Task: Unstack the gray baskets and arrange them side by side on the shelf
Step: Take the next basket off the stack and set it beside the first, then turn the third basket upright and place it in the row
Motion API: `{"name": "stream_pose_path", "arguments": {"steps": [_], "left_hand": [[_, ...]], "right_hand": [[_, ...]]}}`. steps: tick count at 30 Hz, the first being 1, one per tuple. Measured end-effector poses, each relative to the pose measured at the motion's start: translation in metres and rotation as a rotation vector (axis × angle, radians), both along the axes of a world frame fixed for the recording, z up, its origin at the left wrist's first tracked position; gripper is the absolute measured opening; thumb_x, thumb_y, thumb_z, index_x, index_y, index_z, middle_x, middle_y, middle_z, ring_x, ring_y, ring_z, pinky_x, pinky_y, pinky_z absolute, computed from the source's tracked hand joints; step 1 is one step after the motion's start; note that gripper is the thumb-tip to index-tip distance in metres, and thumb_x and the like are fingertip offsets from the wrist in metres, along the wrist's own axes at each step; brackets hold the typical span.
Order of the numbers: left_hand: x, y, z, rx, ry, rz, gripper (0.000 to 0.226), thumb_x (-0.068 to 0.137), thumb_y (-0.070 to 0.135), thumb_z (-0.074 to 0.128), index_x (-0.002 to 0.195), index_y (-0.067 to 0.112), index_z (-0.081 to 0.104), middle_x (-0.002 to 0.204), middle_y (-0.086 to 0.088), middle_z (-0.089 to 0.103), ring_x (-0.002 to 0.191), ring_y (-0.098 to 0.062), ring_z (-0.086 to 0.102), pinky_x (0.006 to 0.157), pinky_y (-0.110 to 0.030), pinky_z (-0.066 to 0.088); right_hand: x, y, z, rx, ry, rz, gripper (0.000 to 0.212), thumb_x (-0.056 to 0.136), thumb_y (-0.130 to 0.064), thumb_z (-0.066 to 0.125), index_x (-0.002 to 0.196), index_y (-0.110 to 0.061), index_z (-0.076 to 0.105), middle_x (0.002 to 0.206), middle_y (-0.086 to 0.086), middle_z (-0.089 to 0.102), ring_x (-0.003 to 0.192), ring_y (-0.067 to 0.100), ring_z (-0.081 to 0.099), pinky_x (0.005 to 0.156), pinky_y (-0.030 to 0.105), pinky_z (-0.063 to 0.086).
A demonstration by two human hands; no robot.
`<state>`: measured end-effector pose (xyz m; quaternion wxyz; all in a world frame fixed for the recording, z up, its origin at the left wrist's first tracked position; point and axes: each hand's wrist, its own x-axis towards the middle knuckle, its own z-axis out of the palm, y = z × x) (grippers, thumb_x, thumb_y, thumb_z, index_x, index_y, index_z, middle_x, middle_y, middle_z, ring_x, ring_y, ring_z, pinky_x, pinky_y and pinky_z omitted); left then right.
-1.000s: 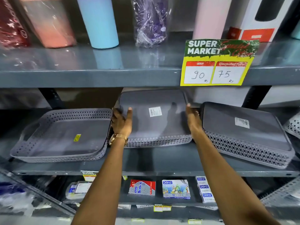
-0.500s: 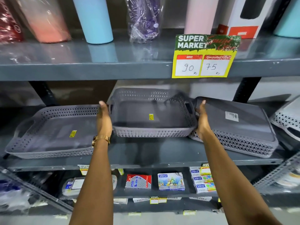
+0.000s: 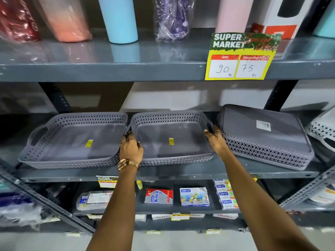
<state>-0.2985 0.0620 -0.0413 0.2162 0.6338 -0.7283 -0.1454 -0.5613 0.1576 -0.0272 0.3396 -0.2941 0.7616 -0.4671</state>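
Observation:
Three gray perforated baskets lie on the middle shelf (image 3: 181,172). The left basket (image 3: 72,140) sits upright with a yellow sticker inside. The middle basket (image 3: 172,138) is upright too, resting flat beside it. My left hand (image 3: 130,148) grips its left handle and my right hand (image 3: 216,140) grips its right handle. The right basket (image 3: 266,134) lies upside down, tilted, with a white label on its base; it looks like a nested stack.
The upper shelf holds tumblers and wrapped bottles, with a yellow price tag (image 3: 239,58) hanging from its edge. A white basket (image 3: 322,129) sits at far right. The shelf below carries small boxes (image 3: 194,196). Slanted metal braces cross both lower corners.
The middle basket was upside down and tilted a second ago; it was flipped upright and lowered flat onto the shelf next to the left basket. Both hands shifted to its handles.

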Motion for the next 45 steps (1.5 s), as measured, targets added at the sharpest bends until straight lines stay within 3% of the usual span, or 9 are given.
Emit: {"name": "stream_pose_path", "arguments": {"steps": [4, 8, 12, 16, 20, 28, 33, 41, 45], "left_hand": [[-0.001, 0.004, -0.003, -0.176, -0.083, 0.006, 0.042, 0.086, 0.013, 0.056, 0.126, 0.000, 0.054, 0.133, -0.028, 0.047, 0.112, -0.046, 0.052, 0.099, -0.050, 0.045], [-0.014, 0.006, 0.008, -0.308, -0.112, 0.048, 0.035, 0.084, 0.016, 0.058, 0.116, 0.002, 0.060, 0.127, -0.026, 0.052, 0.117, -0.045, 0.046, 0.097, -0.051, 0.041], [-0.061, 0.011, 0.023, -0.377, -0.052, -0.120, 0.029, 0.083, 0.012, 0.057, 0.109, 0.002, 0.063, 0.115, -0.027, 0.060, 0.109, -0.044, 0.053, 0.094, -0.050, 0.045], [-0.145, 0.029, 0.038, -0.248, 0.258, -0.368, 0.027, 0.086, 0.008, 0.056, 0.111, 0.002, 0.064, 0.114, -0.022, 0.063, 0.104, -0.039, 0.060, 0.087, -0.044, 0.051], [-0.240, 0.054, 0.040, -0.185, 0.310, -0.515, 0.028, 0.087, 0.011, 0.057, 0.112, 0.000, 0.064, 0.117, -0.021, 0.063, 0.111, -0.037, 0.058, 0.094, -0.037, 0.043], [-0.352, 0.048, 0.025, 0.136, 0.242, -0.338, 0.049, 0.093, 0.033, 0.054, 0.130, 0.001, 0.048, 0.127, -0.026, 0.059, 0.114, -0.042, 0.057, 0.091, -0.040, 0.046], [-0.368, 0.057, 0.007, 0.296, 0.288, -0.207, 0.051, 0.096, 0.042, 0.043, 0.128, 0.003, 0.042, 0.120, -0.024, 0.064, 0.106, -0.040, 0.062, 0.085, -0.040, 0.050], [-0.363, 0.064, 0.003, 0.208, 0.336, -0.009, 0.086, 0.080, 0.075, 0.022, 0.135, 0.013, 0.043, 0.133, -0.020, 0.056, 0.116, -0.042, 0.056, 0.097, -0.051, 0.044], [-0.361, 0.077, 0.021, 0.053, 0.838, -0.011, 0.076, 0.080, 0.067, 0.039, 0.140, 0.021, 0.042, 0.146, -0.009, 0.046, 0.130, -0.030, 0.047, 0.104, -0.040, 0.037]], "right_hand": [[0.004, 0.005, 0.006, -0.037, 0.066, -0.019, 0.062, 0.098, -0.039, 0.045, 0.150, -0.010, 0.025, 0.137, 0.017, 0.053, 0.124, 0.034, 0.051, 0.100, 0.035, 0.038], [-0.001, 0.021, 0.012, -0.125, 0.108, -0.031, 0.052, 0.098, -0.037, 0.047, 0.139, -0.007, 0.036, 0.111, 0.007, 0.055, 0.105, 0.025, 0.054, 0.084, 0.028, 0.036], [-0.029, 0.039, 0.023, -0.208, 0.104, -0.059, 0.056, 0.094, -0.046, 0.050, 0.135, -0.010, 0.039, 0.101, 0.009, 0.066, 0.097, 0.027, 0.065, 0.091, 0.043, 0.050], [-0.082, 0.065, 0.040, -0.314, 0.156, -0.165, 0.043, 0.092, -0.043, 0.052, 0.123, -0.012, 0.056, 0.112, 0.009, 0.068, 0.103, 0.027, 0.066, 0.093, 0.045, 0.053], [-0.160, 0.095, 0.037, -0.235, 0.286, -0.350, 0.041, 0.091, -0.035, 0.056, 0.119, -0.005, 0.062, 0.116, 0.016, 0.067, 0.106, 0.032, 0.060, 0.082, 0.033, 0.044], [-0.285, 0.112, 0.009, 0.169, 0.470, -0.411, 0.064, 0.088, -0.045, 0.059, 0.128, 0.003, 0.048, 0.135, 0.027, 0.045, 0.128, 0.042, 0.041, 0.104, 0.047, 0.040], [-0.311, 0.117, 0.000, 0.313, 0.288, -0.344, 0.076, 0.080, -0.055, 0.056, 0.135, -0.005, 0.041, 0.143, 0.021, 0.040, 0.133, 0.040, 0.033, 0.110, 0.048, 0.031], [-0.309, 0.112, -0.003, -0.013, 0.077, -0.356, 0.073, 0.076, -0.057, 0.067, 0.126, -0.006, 0.050, 0.133, 0.015, 0.056, 0.125, 0.036, 0.051, 0.104, 0.040, 0.041], [-0.302, 0.107, 0.026, -0.443, -0.165, -0.420, 0.067, 0.075, -0.070, 0.058, 0.122, -0.022, 0.053, 0.119, 0.000, 0.054, 0.116, 0.015, 0.049, 0.102, 0.035, 0.032]]}}
